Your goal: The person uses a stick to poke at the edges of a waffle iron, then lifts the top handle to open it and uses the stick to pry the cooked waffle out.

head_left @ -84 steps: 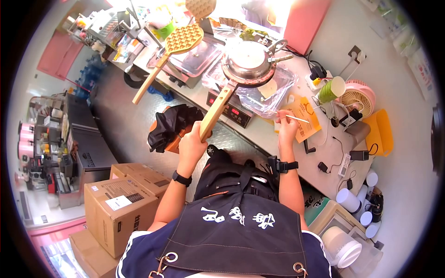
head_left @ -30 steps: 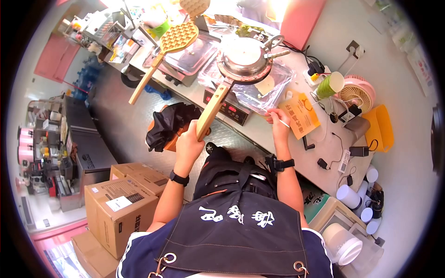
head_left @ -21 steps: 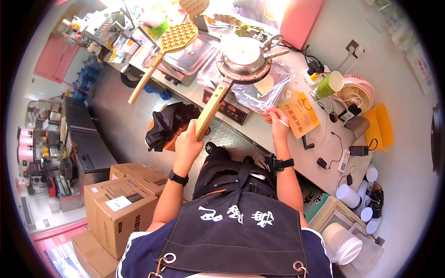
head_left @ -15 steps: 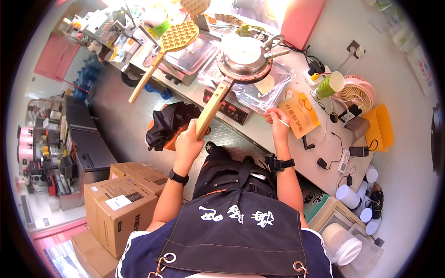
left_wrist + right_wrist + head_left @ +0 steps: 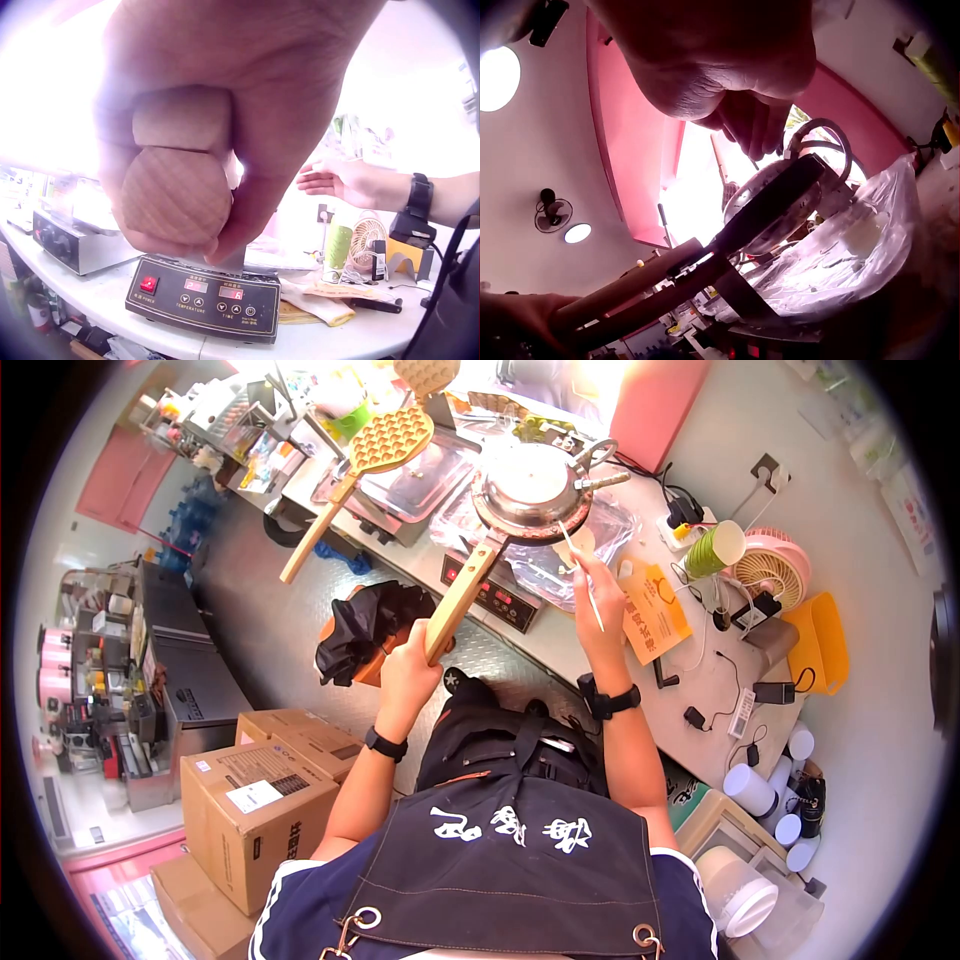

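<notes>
My left hand [image 5: 408,672] [image 5: 247,67] grips the wooden handle [image 5: 465,595] [image 5: 176,195] of a round metal pan [image 5: 525,490] [image 5: 769,210]. In the left wrist view two handle ends lie stacked together in that grip. The pan is closed, above a control box [image 5: 505,605] [image 5: 202,300] with lit red digits. My right hand [image 5: 597,595] [image 5: 720,67] pinches a thin pale stick [image 5: 597,612] just right of the pan. The stick's upper end is at the pan's lower right rim in the head view; whether they touch I cannot tell. The right wrist view hides the stick.
Left of the pan is a golden bubble-patterned mold [image 5: 393,440] with a wooden handle. Plastic wrap [image 5: 620,520] lies beneath and right of the pan. An orange paper bag [image 5: 655,610], green cups [image 5: 715,552] and a pink fan [image 5: 768,568] stand or lie farther right.
My right hand has moved up and slightly left from the counter edge to beside the pan, and the stick has swung steeper. My left hand keeps its grip, and the pan has barely moved.
</notes>
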Available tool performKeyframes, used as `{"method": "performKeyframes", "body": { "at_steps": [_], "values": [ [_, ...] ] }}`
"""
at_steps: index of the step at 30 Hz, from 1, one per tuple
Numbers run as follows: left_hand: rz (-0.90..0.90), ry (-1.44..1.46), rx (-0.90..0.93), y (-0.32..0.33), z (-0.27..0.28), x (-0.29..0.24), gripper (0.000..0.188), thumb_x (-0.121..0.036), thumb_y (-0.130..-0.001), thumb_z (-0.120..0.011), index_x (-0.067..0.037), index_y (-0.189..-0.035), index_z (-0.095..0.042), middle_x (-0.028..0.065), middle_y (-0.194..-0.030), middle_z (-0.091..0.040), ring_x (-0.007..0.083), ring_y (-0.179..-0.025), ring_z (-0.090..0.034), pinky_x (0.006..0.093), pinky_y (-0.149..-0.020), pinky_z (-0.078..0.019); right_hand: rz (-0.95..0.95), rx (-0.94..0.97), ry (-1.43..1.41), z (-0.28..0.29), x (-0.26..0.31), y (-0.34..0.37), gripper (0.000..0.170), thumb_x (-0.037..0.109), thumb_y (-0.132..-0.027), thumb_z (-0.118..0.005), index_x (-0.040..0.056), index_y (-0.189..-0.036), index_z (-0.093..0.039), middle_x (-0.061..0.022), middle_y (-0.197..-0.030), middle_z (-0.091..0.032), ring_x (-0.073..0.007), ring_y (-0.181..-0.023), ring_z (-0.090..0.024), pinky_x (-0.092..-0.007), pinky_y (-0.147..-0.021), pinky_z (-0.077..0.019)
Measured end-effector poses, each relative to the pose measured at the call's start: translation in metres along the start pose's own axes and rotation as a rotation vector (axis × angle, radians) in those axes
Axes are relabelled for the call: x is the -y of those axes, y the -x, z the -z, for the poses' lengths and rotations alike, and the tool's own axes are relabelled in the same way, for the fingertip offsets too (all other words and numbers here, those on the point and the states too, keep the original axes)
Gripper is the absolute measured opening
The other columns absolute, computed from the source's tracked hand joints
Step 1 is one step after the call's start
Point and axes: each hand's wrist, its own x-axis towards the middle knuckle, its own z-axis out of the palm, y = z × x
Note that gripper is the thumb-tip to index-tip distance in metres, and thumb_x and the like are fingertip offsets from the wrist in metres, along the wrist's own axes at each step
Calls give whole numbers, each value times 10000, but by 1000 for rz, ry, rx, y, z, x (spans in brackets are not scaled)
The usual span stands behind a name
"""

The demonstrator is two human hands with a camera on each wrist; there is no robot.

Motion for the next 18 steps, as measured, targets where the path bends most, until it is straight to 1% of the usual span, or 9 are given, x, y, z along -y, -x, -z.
{"method": "performKeyframes", "body": {
  "at_steps": [1,2,3,5,6,10,12,15,18],
  "values": [
    [16,3,17,0,1,-2,494,-49,-734,-671,-153,-1194,-525,221,-795,-671,437,-790,-669,533,-661,-524,121,44,67,-4,4,-7,262,51,-976,-502,-44,-1186,-627,-216,-1105,-668,-353,-1024,-650,-401,-924,-496],
    [32,7,31,0,2,-2,496,-49,-731,-673,-150,-1193,-524,223,-801,-672,439,-795,-668,537,-667,-523,175,55,78,-10,0,-13,263,40,-959,-509,-54,-1174,-629,-245,-1102,-656,-401,-1055,-617,-427,-939,-489],
    [32,7,28,0,3,-2,496,-49,-731,-673,-150,-1193,-524,223,-801,-672,439,-795,-668,537,-667,-523,179,56,78,-15,-1,-17,263,40,-959,-509,-54,-1174,-629,-245,-1102,-656,-401,-1055,-617,-427,-939,-489],
    [24,1,21,0,2,-1,500,-51,-723,-678,-144,-1189,-522,220,-806,-672,436,-800,-669,540,-675,-520,302,44,182,-22,-3,-26,265,31,-952,-507,-72,-1165,-625,-246,-1107,-654,-392,-1069,-611,-440,-941,-485],
    [27,2,19,0,2,-1,500,-51,-723,-678,-144,-1189,-522,220,-806,-672,436,-800,-669,540,-675,-520,258,70,189,-23,1,-30,271,30,-944,-507,-85,-1161,-620,-251,-1117,-650,-395,-1073,-606,-451,-942,-480],
    [7,-17,18,2,2,-1,500,-49,-712,-682,-138,-1177,-521,209,-795,-668,427,-796,-670,540,-671,-517,274,94,280,-29,10,-31,271,32,-929,-513,-84,-1148,-624,-255,-1098,-648,-402,-1046,-606,-452,-931,-483],
    [6,-29,6,0,3,-2,502,-47,-708,-683,-138,-1174,-520,206,-790,-666,425,-791,-669,539,-666,-515,279,94,314,-29,15,-21,264,35,-912,-520,-87,-1118,-631,-249,-1055,-651,-397,-1011,-603,-446,-913,-485],
    [1,-48,15,0,6,-4,504,-42,-703,-683,-134,-1171,-517,206,-780,-664,422,-782,-669,538,-659,-513,254,85,317,-31,16,-19,250,34,-905,-517,-90,-1089,-633,-245,-1019,-650,-390,-981,-598,-448,-897,-482],
    [-14,-20,29,0,6,-3,506,-29,-701,-673,-125,-1172,-515,217,-746,-651,438,-750,-660,538,-644,-510,218,78,301,-33,20,-23,242,39,-920,-495,-94,-1071,-630,-247,-1008,-647,-395,-970,-593,-459,-886,-478]
  ]
}}
